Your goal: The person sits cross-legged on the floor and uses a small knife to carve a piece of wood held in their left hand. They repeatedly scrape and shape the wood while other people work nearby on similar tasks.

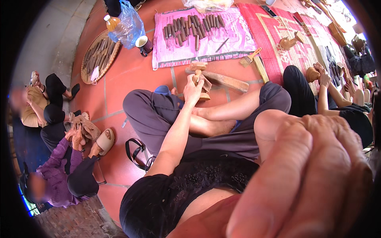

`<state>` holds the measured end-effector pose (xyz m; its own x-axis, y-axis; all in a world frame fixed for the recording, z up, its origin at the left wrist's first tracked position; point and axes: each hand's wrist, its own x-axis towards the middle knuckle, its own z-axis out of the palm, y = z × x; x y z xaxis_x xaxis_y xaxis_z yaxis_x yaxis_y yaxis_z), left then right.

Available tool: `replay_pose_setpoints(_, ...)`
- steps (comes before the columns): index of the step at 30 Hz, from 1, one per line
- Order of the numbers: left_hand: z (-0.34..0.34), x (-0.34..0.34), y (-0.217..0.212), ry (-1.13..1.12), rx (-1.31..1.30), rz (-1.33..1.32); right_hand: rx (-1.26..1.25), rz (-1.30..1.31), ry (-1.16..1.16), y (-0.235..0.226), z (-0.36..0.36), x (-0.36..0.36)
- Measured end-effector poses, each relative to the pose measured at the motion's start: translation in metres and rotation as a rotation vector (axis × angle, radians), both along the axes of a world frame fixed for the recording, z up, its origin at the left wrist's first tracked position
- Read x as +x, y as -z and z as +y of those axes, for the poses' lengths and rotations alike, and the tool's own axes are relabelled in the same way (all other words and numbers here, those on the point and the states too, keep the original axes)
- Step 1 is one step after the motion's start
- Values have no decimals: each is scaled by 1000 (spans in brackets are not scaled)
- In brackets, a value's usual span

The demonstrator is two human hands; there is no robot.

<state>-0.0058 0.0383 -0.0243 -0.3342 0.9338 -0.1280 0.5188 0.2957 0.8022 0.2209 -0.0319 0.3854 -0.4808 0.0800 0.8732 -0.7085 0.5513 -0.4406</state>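
Note:
My left hand [193, 88] reaches forward over my crossed legs and grips a small wooden carving [197, 74] that rests on a wooden block [224, 80] on the red tiled floor. My right hand [309, 174] is raised very close to the camera and fills the lower right. Its fingers lie together, and nothing shows in it. A pink mat [206, 35] ahead carries several dark-handled chisels [193, 25].
A brush [249, 58] lies by the block. A round woven tray [100, 55], a mug [143, 43] and a blue plastic bag [127, 23] sit at the far left. Two seated people work at the left; another person sits at the right on a red mat [285, 35].

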Motion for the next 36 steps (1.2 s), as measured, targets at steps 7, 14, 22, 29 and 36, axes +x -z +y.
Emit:
replay_pose_setpoints(7, -4, -3, -1, -3, -8, 24, 37, 19, -13, 10, -7, 4)
replay_pose_setpoints(14, -3, 1, 4, 3, 20, 1, 56, 13, -6, 11, -3, 1)
replay_pose_setpoints(22, -4, -3, 4, 5, 27, -6, 59, 25, 17, 7, 9, 10)
replay_pose_setpoints(29, -2, -5, 14, -7, 61, 19, 61, 26, 27, 3, 11, 14)
replay_pose_setpoints(36, -6, -3, 8, -17, 31, -13, 45, 0, 48, 1, 9, 17)
